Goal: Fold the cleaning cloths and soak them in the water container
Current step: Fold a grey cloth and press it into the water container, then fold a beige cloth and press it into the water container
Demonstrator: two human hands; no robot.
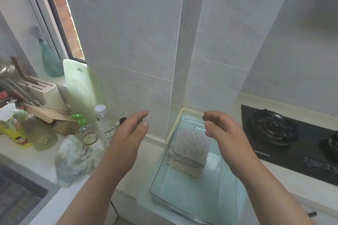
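The pale bench (42, 160) ran beneath both forearms, from a dark sink edge out beyond the left arm to a black gas hob (285, 144) just outside the right hand (223, 133). Below and between the hands sat the clear water container (184, 195), a long rectangle whose long axis pointed away from the person toward the tiled wall corner, its far end under the right hand's fingertips. A green chopping board (80, 87) leaned upright on the wall, up and well beyond the left hand (128, 137). A crumpled heap of cloths (73, 160) lay on the bench just outside the left wrist. The folded stack of cloths (190, 150) lay flat in the far half of the container, just below the right hand and apart from it, its layered scalloped edges facing the person. Its top looked nearly square, so no long axis could be told. Both hands hovered apart, palms turned inward toward each other, fingers loosely extended with a slight curl, holding nothing. A clear capped bottle (104, 124) stood just outside the left hand's fingers.
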